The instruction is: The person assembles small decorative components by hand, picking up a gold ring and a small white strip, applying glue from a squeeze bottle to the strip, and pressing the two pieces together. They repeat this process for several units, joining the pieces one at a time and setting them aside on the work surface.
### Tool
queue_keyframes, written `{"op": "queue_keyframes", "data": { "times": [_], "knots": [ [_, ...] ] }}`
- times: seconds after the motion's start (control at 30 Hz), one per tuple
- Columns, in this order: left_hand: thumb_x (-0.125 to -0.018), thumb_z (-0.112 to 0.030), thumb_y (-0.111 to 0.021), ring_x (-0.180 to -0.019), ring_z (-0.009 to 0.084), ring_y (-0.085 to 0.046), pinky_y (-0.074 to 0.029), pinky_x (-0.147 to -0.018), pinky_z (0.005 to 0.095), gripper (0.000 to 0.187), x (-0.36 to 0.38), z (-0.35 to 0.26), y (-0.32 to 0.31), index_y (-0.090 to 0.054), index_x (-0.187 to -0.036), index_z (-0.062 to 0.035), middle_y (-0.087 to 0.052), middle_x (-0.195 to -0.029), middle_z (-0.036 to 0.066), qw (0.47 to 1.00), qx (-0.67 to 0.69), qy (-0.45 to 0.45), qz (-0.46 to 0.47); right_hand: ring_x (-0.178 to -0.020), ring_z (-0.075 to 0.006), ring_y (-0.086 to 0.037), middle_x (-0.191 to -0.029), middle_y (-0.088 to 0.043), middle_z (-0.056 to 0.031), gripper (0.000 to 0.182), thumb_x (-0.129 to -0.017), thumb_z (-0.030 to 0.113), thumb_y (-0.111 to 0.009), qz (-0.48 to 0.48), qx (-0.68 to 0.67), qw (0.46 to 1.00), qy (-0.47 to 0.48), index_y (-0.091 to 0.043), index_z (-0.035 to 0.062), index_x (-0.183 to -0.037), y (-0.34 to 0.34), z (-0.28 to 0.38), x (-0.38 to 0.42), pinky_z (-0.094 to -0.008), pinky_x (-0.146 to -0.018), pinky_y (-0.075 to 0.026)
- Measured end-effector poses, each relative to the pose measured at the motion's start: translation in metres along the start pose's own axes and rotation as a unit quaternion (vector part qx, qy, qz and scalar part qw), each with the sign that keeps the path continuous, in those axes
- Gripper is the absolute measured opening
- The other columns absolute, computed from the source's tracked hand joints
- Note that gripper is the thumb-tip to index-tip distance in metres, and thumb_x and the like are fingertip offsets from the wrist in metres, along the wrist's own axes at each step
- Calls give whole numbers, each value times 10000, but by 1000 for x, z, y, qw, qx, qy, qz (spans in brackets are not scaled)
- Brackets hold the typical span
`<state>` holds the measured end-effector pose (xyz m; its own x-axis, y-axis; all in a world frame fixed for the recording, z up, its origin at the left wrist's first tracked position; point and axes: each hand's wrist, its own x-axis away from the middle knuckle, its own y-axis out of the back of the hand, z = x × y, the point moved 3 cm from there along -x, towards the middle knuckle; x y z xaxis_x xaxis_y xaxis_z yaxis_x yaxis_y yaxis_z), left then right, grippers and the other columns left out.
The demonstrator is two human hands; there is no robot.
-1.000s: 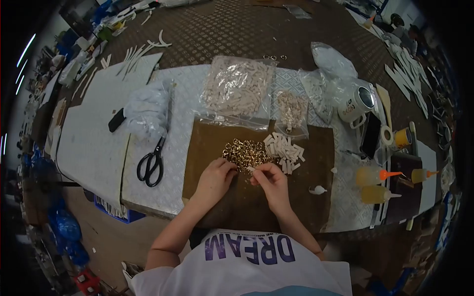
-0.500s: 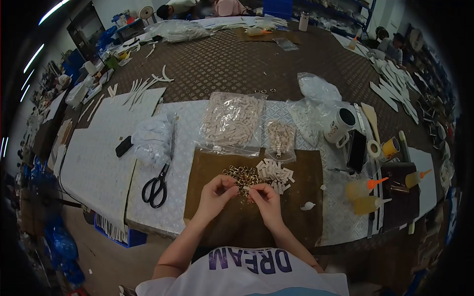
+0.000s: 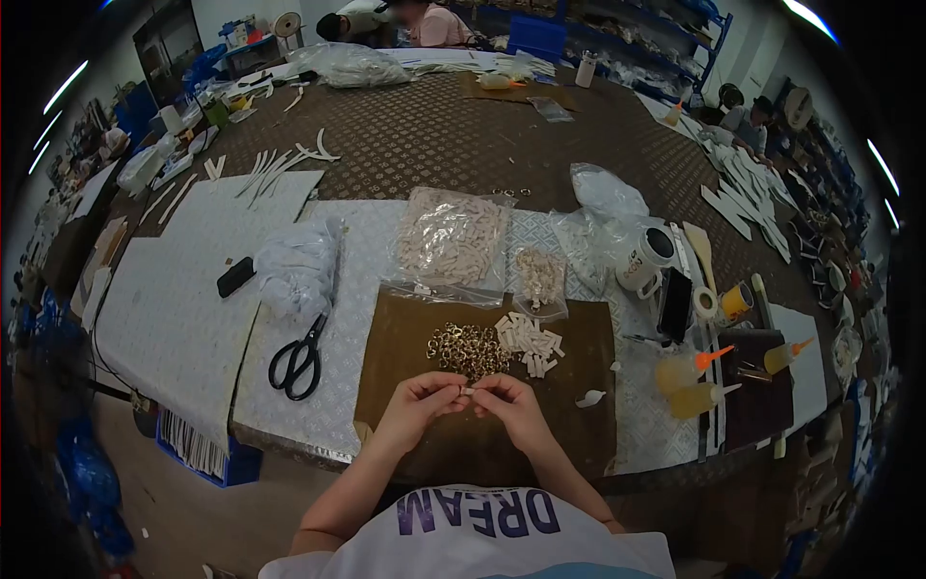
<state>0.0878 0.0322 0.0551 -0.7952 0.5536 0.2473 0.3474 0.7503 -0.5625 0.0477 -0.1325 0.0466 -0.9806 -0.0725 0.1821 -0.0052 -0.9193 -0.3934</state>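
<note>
My left hand (image 3: 422,405) and my right hand (image 3: 506,403) meet fingertip to fingertip above the near part of a brown mat. Between them shows a short pale strip (image 3: 468,391), which my right fingers pinch. The left thumb and fingers are closed at its other end; what exactly they grip is too small to make out. Just beyond my fingers lies a heap of small gold-coloured metal rings or buckles (image 3: 470,347). Touching that heap on the right is a pile of short pale strips (image 3: 531,343).
Behind the mat (image 3: 579,434) lie a large clear bag of pale pieces (image 3: 453,236) and a smaller bag (image 3: 539,280). Black scissors (image 3: 297,367) are at left. On the right stand a white mug (image 3: 644,261), a phone (image 3: 673,307) and glue bottles (image 3: 696,399). People sit farther back.
Both hands have drawn closer together and nearer to my body, away from the metal heap. The pale strip has come along with them. The camera view has shifted slightly.
</note>
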Motion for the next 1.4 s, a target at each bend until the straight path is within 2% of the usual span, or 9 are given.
{"op": "queue_keyframes", "data": {
  "times": [0.23,0.33,0.57,0.8,1.07,1.13,1.23,1.33,1.4],
  "knots": [
    [-885,-40,-562,-878,158,-640,-518,-801,250,232,8,5,-5,-600,-1105,23,-653,-986,123,998,15,33,43,-711,-111,-583,-854,-615,-41,83,-858,34,-593,-3,-40,999,-30,-564,27,-935,-3,-5,11,-222,-669,-475],
    [-872,-44,-583,-875,164,-642,-515,-799,251,225,9,10,0,-610,-1085,25,-658,-963,118,998,-17,31,58,-731,-103,-595,-832,-624,-51,93,-848,18,-608,-2,30,999,39,-568,23,-932,-6,-2,15,-218,-671,-482],
    [-848,-67,-627,-784,124,-631,-504,-717,230,188,12,15,-1,-619,-1012,25,-664,-881,85,984,-166,-63,23,-749,-71,-590,-823,-621,-30,53,-841,8,-619,-23,173,982,68,-583,-5,-878,-11,4,29,-196,-684,-479],
    [-839,-28,-620,-817,127,-635,-518,-745,237,199,13,21,-9,-633,-1031,22,-663,-913,82,998,-49,30,23,-750,-44,-575,-815,-615,-6,53,-830,21,-639,-52,150,985,63,-596,8,-858,0,-3,34,-172,-654,-450],
    [-805,19,-643,-784,132,-637,-513,-716,233,191,7,40,-15,-644,-996,22,-669,-882,87,991,-128,24,-22,-747,-39,-546,-822,-603,0,60,-826,26,-647,-108,141,983,50,-591,12,-844,16,-10,50,-178,-652,-443],
    [-800,0,-662,-790,124,-633,-512,-719,231,172,2,45,-17,-654,-971,18,-671,-874,92,994,-97,48,-34,-755,-42,-541,-842,-594,-4,72,-825,19,-646,-122,189,971,79,-586,14,-865,23,-10,55,-178,-658,-438],
    [-802,-23,-670,-796,141,-638,-524,-726,244,182,-3,49,-17,-648,-980,12,-668,-910,104,992,-61,97,-55,-776,-48,-514,-879,-548,-14,104,-829,-4,-632,-262,116,944,160,-557,10,-898,44,-11,74,-184,-676,-424],
    [-800,-31,-676,-802,149,-644,-529,-734,247,203,-8,55,-17,-638,-994,15,-668,-915,105,989,-24,135,-61,-842,-78,-471,-1000,-445,-41,197,-838,-25,-599,-408,228,837,282,-481,38,-983,80,-11,98,-195,-745,-396],
    [-799,-35,-679,-809,155,-648,-533,-740,249,214,-10,59,-16,-633,-1002,14,-668,-919,105,988,-20,141,-57,-940,-135,-483,-1102,-447,-69,344,-836,28,-619,-442,298,801,272,-454,40,-1138,98,-10,101,-231,-805,-400]
  ]
}}
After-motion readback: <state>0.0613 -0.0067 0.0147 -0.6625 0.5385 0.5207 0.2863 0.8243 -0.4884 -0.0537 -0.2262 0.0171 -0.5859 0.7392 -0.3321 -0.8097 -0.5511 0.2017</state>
